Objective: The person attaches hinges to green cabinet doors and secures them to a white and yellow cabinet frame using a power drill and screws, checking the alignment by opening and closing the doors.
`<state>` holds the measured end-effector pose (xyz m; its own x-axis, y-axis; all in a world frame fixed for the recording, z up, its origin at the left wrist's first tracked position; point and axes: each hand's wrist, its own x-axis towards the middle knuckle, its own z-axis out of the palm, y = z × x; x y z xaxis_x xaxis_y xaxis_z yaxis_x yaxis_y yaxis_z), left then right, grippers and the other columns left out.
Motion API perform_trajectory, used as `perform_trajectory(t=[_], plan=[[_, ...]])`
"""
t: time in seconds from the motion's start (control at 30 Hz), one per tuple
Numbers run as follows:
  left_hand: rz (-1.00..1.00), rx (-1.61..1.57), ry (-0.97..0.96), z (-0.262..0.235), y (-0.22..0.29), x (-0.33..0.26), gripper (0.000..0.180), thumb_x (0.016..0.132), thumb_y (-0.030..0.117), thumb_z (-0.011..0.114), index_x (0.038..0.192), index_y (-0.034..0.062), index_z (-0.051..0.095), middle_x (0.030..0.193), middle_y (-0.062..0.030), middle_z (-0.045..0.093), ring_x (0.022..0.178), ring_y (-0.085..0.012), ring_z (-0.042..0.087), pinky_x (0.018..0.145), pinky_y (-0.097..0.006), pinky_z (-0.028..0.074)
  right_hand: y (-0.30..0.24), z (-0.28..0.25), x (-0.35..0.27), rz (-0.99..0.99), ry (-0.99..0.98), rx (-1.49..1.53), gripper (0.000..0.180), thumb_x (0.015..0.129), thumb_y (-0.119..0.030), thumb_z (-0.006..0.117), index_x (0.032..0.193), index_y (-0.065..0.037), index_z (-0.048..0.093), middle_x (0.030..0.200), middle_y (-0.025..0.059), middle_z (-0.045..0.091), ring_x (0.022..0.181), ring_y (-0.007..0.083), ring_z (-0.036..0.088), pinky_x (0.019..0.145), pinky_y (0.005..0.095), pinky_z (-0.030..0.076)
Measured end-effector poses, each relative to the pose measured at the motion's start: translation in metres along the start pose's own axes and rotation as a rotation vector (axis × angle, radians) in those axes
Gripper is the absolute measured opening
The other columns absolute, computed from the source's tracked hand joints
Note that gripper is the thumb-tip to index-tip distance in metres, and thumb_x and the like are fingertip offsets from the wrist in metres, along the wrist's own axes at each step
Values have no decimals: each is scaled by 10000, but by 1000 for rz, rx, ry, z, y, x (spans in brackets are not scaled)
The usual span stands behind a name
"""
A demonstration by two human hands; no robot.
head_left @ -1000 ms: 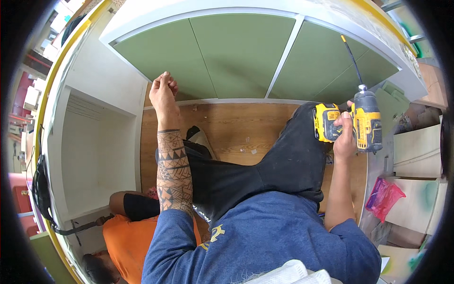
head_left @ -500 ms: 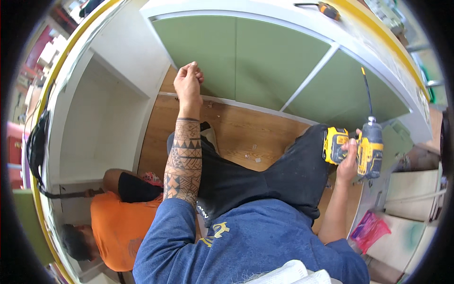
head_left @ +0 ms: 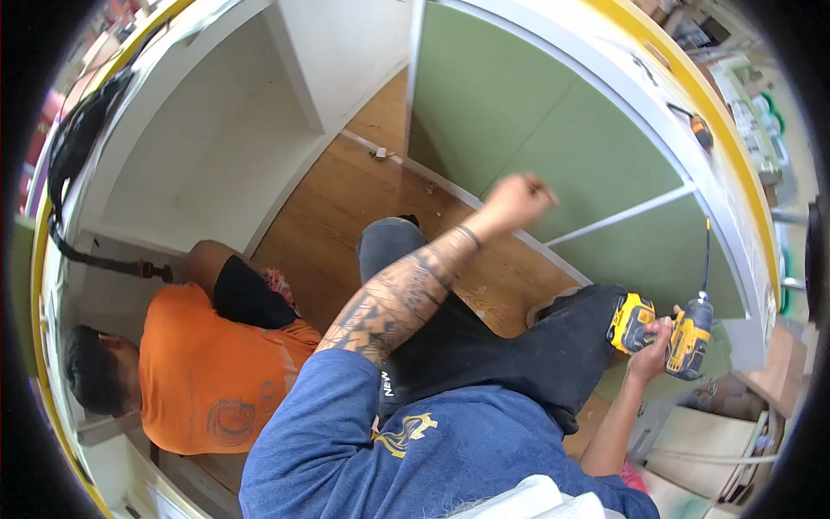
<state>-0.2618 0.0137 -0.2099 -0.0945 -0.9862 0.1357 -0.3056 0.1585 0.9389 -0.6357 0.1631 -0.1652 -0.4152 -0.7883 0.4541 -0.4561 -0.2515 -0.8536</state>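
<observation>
- Two hands are at work: the left hand (head_left: pixel 516 201) has lifted off the panel edge where it rested a second ago and now hangs raised and blurred at about one o'clock from the knees, in front of the green back panel (head_left: pixel 536 130).
- Whether that hand is curled on something small or simply closed I cannot tell (motion smears the fingers).
- The right hand (head_left: pixel 654 344) stays wrapped firmly round the grip of the yellow-and-black cordless drill (head_left: pixel 683 333), at four o'clock, long bit pointing up along the white frame (head_left: pixel 735 233); it has hardly shifted.
- So the left-hand steadying contact appears released while the drill waits, unapplied.
- Hidden: the bit's tip, the drill trigger, and the hands of the person in the orange shirt (head_left: pixel 207 372) at eight o'clock.
</observation>
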Motion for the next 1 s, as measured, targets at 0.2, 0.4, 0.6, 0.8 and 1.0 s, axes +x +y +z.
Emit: perform_trajectory(t=[0.2, 0.4, 0.6, 0.8, 1.0], plan=[[328, 420, -503, 25, 3, -42, 346, 871, 291, 752, 1090, 24, 740, 950, -210, 757, 895, -397, 741, 801, -485, 594, -15, 11, 1, -102, -14, 86, 332, 1050, -100, 573, 1368, -4, 566, 773, -24, 516, 722, 77, 505, 739, 256, 457], [202, 546, -416, 13, -6, -25, 378, 870, 348, 769, 1041, 13, 726, 935, -213, 747, 929, -416, 731, 813, -505, 594, -17, 15, 2, -72, 34, 141, 347, 1042, -74, 573, 1380, 0, 551, 757, -24, 514, 718, 74, 502, 723, 250, 461], [150, 540, -459, 3, -10, -18, 418, 887, 378, 771, 1056, 0, 712, 973, -219, 745, 961, -421, 725, 838, -505, 592, -6, 11, 4, -41, 34, 206, 351, 1047, -80, 561, 1389, -2, 538, 778, -23, 514, 728, 73, 501, 729, 248, 471], [95, 575, -516, 2, -14, -7, 455, 902, 384, 760, 1135, -2, 697, 1039, -234, 734, 1011, -428, 710, 878, -497, 581, 7, 7, 8, -42, 126, 228, 385, 997, -73, 587, 1355, 58, 541, 732, -15, 527, 722, 95, 519, 846, 297, 470], [267, 327, 12, -29, -21, 32, 415, 908, 269, 764, 1227, 13, 691, 1085, -238, 717, 987, -356, 728, 874, -452, 596, 11, 3, 5, 49, 195, 347, 359, 1000, -82, 595, 1329, 55, 556, 733, -10, 534, 687, 96, 518, 783, 275, 477]])
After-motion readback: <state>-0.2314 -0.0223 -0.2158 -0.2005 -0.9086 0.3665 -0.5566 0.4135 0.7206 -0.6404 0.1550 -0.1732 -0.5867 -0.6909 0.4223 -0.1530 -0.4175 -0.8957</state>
